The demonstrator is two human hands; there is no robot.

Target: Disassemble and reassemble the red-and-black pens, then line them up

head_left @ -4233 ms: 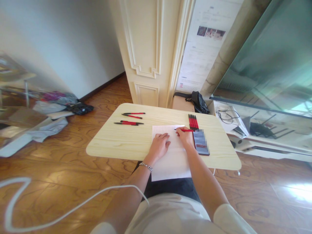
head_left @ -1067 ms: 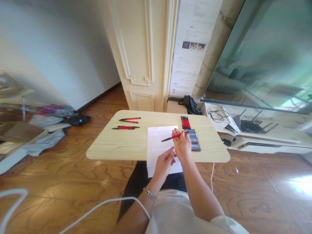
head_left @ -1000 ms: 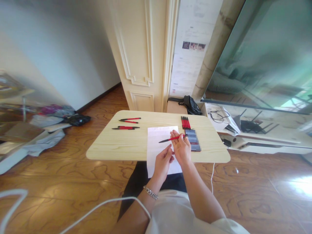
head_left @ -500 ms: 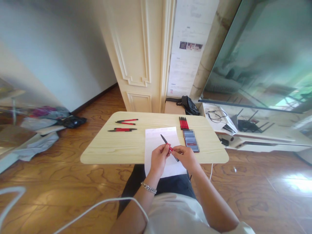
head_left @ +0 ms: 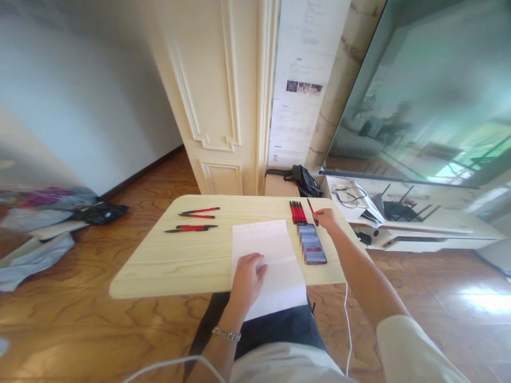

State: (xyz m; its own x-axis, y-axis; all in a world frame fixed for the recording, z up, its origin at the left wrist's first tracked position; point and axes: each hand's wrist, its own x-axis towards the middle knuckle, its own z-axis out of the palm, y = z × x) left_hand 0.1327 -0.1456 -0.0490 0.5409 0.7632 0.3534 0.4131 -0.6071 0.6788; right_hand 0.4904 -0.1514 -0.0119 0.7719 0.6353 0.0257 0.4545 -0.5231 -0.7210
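At the far right of the table, my right hand pinches a red and black pen, its dark tip pointing away from me. This pen lies just right of a tight row of several red and black pens. Below the row is a phone, its screen blurred. My left hand rests on a white sheet of paper, thumb apart from the fingers, holding nothing. Several more red and black pens lie in two loose pairs on the left half of the table.
The light wooden table stands before my lap, and the paper hangs over its near edge. Behind it are a black bag, a white box with cables and a router. A white cord hangs at the right.
Both hands held the pen over the paper before. My right hand has carried it up and right beside the row, while my left hand has let go and dropped onto the paper.
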